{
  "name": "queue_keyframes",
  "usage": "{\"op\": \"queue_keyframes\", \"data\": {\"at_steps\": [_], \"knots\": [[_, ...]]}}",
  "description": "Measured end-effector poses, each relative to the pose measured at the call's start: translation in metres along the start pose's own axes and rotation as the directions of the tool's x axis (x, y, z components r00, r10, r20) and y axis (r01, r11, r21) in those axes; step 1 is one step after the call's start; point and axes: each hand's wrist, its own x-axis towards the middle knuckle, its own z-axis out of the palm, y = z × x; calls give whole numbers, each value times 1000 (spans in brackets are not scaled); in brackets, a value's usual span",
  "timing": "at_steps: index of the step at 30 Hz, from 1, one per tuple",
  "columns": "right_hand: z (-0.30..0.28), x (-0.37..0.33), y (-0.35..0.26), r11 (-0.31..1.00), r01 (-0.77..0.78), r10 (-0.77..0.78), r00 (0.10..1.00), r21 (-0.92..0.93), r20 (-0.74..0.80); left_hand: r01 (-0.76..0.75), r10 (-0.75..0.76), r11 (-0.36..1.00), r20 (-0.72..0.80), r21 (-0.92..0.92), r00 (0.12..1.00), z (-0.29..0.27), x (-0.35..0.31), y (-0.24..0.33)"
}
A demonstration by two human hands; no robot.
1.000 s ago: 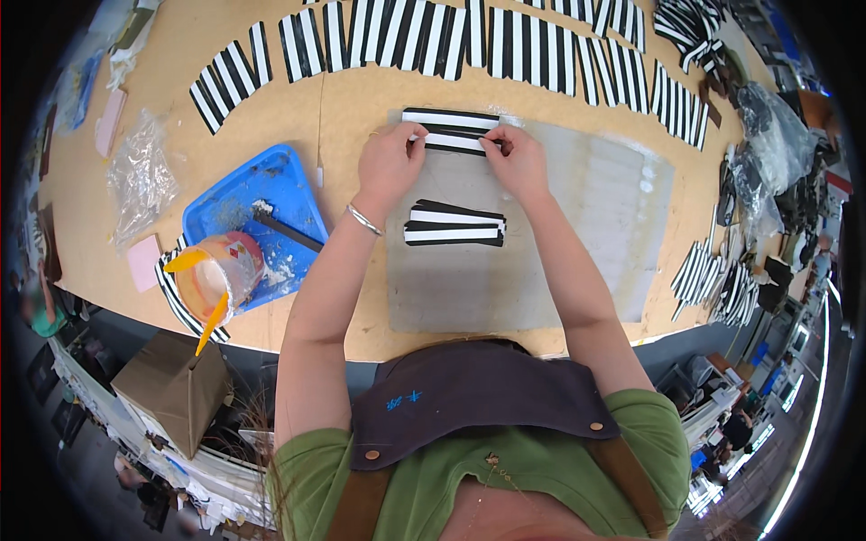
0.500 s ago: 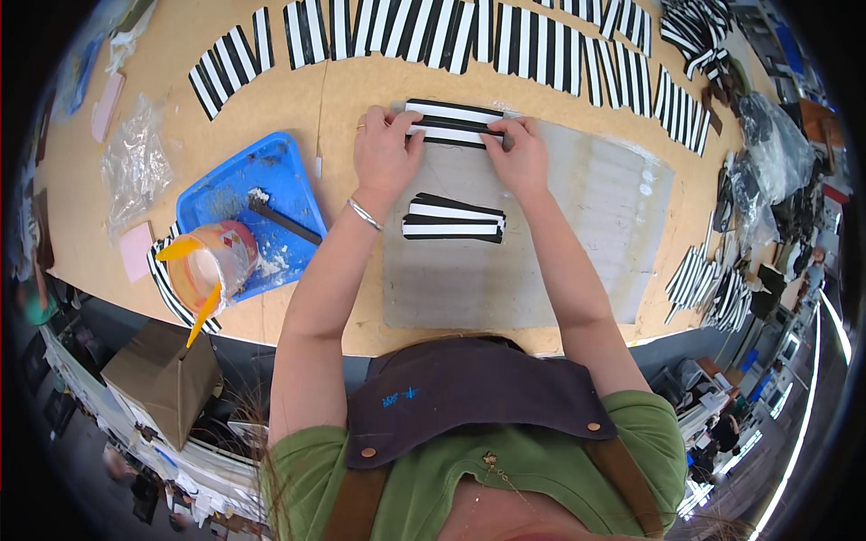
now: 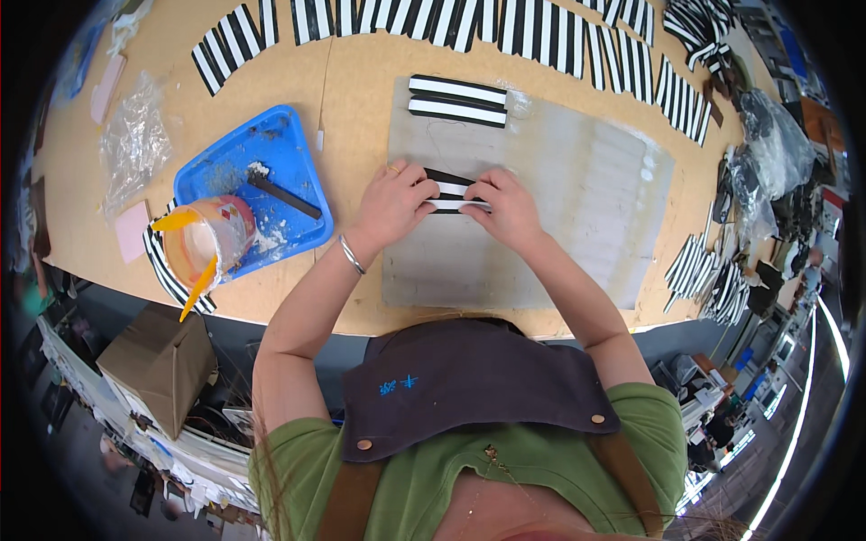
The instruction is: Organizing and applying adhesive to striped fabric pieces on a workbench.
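My left hand (image 3: 397, 204) is closed on the left end of a black-and-white striped strip (image 3: 447, 205). At its other end my right hand (image 3: 506, 207) pinches the same strip, with fingers curled at its edge. Just beyond it a second striped strip (image 3: 449, 178) lies at a slight slant, partly hidden by my fingers. Both are over a grey sheet (image 3: 577, 207) on the table. Near the sheet's far edge, two more strips (image 3: 457, 89) lie side by side, apart from my hands.
Left of the sheet is a blue tray (image 3: 307, 176) with a brush (image 3: 287, 197); a tub (image 3: 236, 221) with yellow handles stands at its corner. A row of striped strips (image 3: 541, 38) curves along the far side. Plastic bags (image 3: 756, 194) and strip bundles (image 3: 695, 269) are at right.
Both hands have left the two far strips, which stay lying on the sheet, and come nearer to me. They now grip a strip from the nearer pair.
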Motion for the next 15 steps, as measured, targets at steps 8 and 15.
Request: {"op": "queue_keyframes", "data": {"at_steps": [8, 15], "knots": [[4, -2, 8, 988, 17, -10, 999, 152, -48, 86, -84, 985, 24, -147, 996, -1, -2, 0], [-2, 14, 6, 996, -71, 78, 979, 44, -188, 134, -143, 989, -167, -65, 975, -14, 22, 8]]}}
